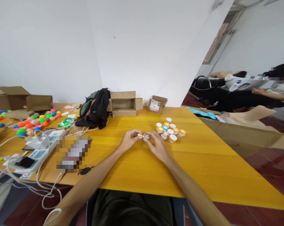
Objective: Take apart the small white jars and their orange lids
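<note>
The small clear piece (144,136), too small to identify, lies just left of the cluster of small jars (170,130), low over the bench (203,163). Its long axis runs side to side between both hands. The left hand (129,142) pinches the end farther from the jars and the right hand (158,145) the nearer end. Each grip is clenched on it at the fingertips.

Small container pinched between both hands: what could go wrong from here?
1. The small container is held only by the fingertips of the left hand and right hand, above the table; it could slip and roll away.
2. The right hand sits close to the cluster of lidded pots; a nudge could topple or scatter them.
</note>
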{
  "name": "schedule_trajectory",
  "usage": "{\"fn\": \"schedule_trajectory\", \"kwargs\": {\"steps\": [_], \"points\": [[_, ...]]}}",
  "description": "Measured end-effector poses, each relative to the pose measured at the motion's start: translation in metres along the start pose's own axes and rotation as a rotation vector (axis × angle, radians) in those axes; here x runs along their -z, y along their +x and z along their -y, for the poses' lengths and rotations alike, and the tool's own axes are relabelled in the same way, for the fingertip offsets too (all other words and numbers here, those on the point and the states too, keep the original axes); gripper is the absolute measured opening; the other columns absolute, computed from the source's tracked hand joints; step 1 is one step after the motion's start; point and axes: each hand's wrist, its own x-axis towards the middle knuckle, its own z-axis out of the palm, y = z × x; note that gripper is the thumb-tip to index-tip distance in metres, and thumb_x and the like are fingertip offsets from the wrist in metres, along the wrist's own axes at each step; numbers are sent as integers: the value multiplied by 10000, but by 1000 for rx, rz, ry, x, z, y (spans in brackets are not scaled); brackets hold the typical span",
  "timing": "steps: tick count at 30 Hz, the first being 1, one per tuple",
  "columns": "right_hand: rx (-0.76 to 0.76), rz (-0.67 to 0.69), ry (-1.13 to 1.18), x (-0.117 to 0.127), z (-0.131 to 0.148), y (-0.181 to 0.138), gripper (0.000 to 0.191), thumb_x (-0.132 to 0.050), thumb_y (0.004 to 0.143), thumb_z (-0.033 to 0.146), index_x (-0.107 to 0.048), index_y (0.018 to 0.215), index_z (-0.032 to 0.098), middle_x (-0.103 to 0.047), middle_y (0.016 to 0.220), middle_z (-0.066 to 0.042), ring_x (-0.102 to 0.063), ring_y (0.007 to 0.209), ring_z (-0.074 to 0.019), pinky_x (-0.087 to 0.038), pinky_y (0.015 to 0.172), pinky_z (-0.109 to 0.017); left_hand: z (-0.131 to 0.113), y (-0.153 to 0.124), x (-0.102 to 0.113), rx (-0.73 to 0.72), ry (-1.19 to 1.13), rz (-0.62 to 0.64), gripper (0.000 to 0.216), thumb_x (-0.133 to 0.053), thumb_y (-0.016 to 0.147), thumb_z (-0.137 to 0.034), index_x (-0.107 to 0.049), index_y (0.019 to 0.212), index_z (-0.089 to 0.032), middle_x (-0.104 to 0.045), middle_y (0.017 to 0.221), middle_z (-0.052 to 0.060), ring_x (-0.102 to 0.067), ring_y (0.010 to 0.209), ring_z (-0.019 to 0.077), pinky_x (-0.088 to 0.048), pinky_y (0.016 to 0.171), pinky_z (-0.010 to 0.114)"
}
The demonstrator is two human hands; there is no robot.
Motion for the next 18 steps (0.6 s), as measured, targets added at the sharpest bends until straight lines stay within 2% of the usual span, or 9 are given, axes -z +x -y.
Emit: {"fn": "schedule_trajectory", "kwargs": {"steps": [4, 9, 18], "points": [[-68, 52, 153, -3, 9, 1, 202, -578, 898, 411, -692, 970, 260, -748, 892, -52, -684, 787, -233, -575, 759, -375, 0, -1, 0, 18, -62, 45, 319, -856, 653, -438, -758, 802, -174, -749, 888, 61, -700, 856, 208, -550, 850, 340], [-156, 19, 302, -1, 9, 3, 272, -593, 870, 490, -688, 887, 237, -769, 870, -60, -707, 791, -239, -578, 753, -374, -5, -2, 1, 1, -42, 87, 303, -830, 696, -434, -796, 861, -181, -781, 947, 88, -711, 950, 248, -553, 908, 378], [-209, 40, 397, 0, 10, 4, 342, -630, 837, 559, -699, 843, 224, -767, 816, -52, -697, 747, -229, -572, 705, -355, -3, 0, 2, 47, -48, 41, 303, -834, 682, -439, -764, 811, -174, -777, 849, 52, -722, 835, 216, -558, 850, 342]]}}
